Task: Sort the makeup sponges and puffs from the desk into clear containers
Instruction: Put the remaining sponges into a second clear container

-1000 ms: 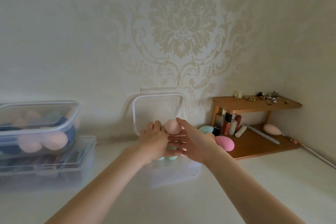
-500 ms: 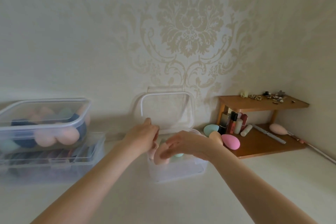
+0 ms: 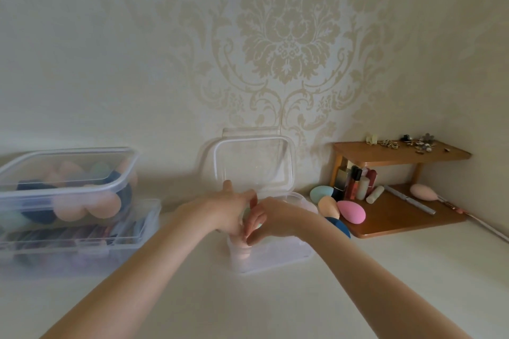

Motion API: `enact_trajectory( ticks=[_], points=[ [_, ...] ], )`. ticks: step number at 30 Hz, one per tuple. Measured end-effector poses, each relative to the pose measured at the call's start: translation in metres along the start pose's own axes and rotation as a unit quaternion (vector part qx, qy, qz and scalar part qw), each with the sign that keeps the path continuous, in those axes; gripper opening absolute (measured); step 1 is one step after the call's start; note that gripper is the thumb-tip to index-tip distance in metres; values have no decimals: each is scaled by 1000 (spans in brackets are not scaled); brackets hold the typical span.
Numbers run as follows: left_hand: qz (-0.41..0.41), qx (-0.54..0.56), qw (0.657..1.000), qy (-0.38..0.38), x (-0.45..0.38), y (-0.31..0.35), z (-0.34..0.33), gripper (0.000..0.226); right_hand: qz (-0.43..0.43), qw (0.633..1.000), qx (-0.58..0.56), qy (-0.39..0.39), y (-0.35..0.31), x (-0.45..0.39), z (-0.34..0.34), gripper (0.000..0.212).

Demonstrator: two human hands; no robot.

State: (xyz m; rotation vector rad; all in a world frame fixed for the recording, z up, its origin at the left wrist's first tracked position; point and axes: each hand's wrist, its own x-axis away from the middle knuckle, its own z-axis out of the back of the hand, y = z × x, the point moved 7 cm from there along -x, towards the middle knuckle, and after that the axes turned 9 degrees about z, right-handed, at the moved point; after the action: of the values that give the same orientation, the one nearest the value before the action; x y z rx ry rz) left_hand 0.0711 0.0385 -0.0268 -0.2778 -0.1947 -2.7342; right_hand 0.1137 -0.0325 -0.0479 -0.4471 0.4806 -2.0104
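Observation:
A small clear container (image 3: 278,260) stands mid-desk with its lid (image 3: 253,165) tipped up behind it. My right hand (image 3: 275,221) reaches into it from the right, fingertips pinched on a peach sponge (image 3: 241,252) at the left end near the bottom. My left hand (image 3: 227,209) lies over the left rim, fingers curled down onto it and thumb raised. A mint sponge shows faintly between the hands. Loose on the desk to the right lie a teal sponge (image 3: 320,192), an orange sponge (image 3: 327,207), a pink sponge (image 3: 351,211) and a dark blue sponge (image 3: 340,226).
At the left, a large clear container (image 3: 66,162) full of sponges sits on a flat clear box (image 3: 82,239) of puffs. A wooden shelf (image 3: 399,153) in the right corner holds cosmetics, small trinkets and a pink sponge (image 3: 421,191). The wall is close behind.
My right hand has carried the peach sponge from above the container down inside it. My left hand dropped from beside the sponge onto the container's left rim. The view tilted down slightly.

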Motion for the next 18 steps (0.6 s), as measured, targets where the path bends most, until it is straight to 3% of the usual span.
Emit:
enact_trajectory(
  ticks=[2, 8, 10, 12, 13, 15, 18],
  points=[
    [3, -40, 999, 23, 0, 5, -3, 48, -10, 999, -48, 11, 8, 2, 6, 11],
    [22, -75, 997, 24, -2, 5, -3, 46, -4, 971, -236, 31, 18, 34, 47, 18],
    [25, -75, 996, 29, -3, 4, -4, 44, -19, 954, -286, 85, 28, 49, 71, 15],
    [30, -77, 996, 31, -3, 4, -5, 44, -81, 970, -174, 152, 48, 61, 92, 13],
    [32, -79, 996, 31, -3, 5, -6, 44, -123, 980, -54, 149, 56, 66, 97, 9],
    [39, -72, 996, 27, -4, 7, -7, 43, -184, 967, 145, 97, 68, 75, 90, 23],
    [40, -58, 997, 25, -6, 7, -8, 42, -180, 966, 180, 48, 78, 84, 63, 30]
  ],
)
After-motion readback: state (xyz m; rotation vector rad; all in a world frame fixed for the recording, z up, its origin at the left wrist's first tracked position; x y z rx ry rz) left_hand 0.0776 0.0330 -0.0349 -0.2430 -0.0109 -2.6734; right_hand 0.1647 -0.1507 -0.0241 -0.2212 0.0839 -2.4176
